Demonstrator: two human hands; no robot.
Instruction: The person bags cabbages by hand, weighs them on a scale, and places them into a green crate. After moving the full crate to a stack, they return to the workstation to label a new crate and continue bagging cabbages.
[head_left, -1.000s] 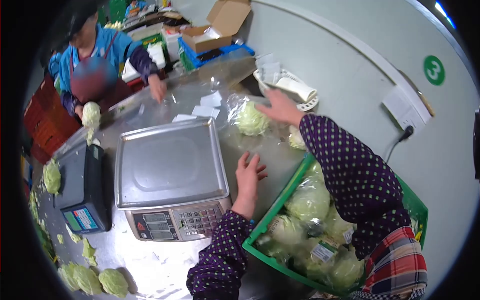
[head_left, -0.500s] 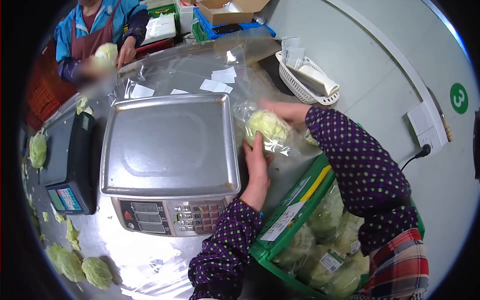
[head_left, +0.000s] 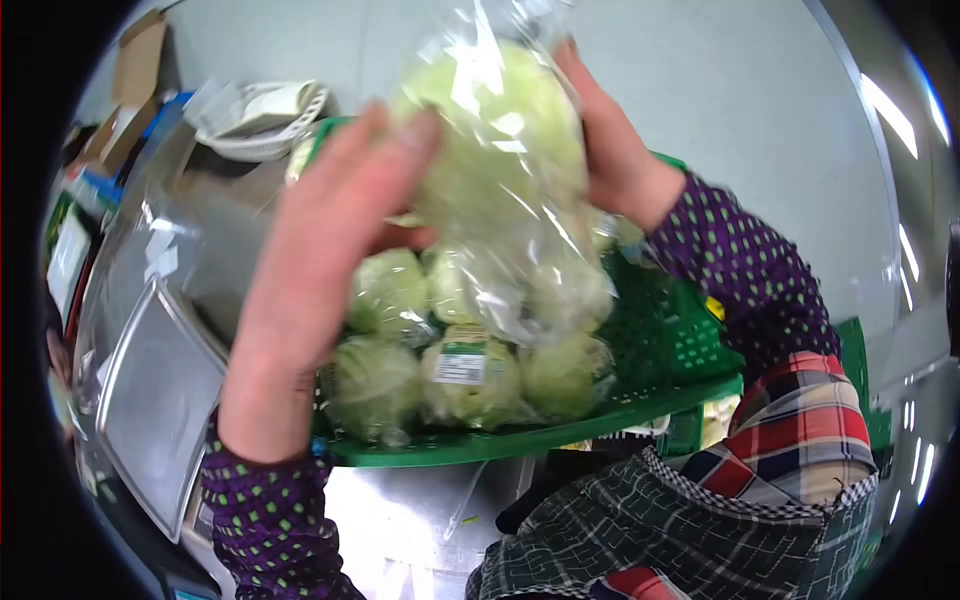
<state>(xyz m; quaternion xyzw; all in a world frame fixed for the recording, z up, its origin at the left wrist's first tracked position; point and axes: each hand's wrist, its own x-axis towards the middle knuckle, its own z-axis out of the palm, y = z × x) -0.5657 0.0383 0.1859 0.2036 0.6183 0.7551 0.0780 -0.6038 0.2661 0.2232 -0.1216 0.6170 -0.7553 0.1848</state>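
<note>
A pale green cabbage in a clear plastic bag (head_left: pixel 495 150) is held up between my two hands, above a green crate (head_left: pixel 480 452). My left hand (head_left: pixel 310 240), smeared by motion, presses against its left side. Around the right side curls my right hand (head_left: pixel 620 150), its fingers partly hidden behind the bag. The bag's loose plastic hangs down toward the crate. Inside the crate lie several more bagged cabbages (head_left: pixel 372 385). One labelled cabbage (head_left: pixel 470 390) carries a white and green sticker on its front.
Left of the crate is a scale's metal tray (head_left: pixel 165 405) on the work table. A white basket (head_left: pixel 265 145) with papers stands behind, and a cardboard box (head_left: pixel 130 105) sits at the far left. A pale wall (head_left: pixel 720 90) rises behind the crate.
My view has swung right, from the scale to the crate. The bagged cabbage has moved from beside the scale to above the crate, in both hands.
</note>
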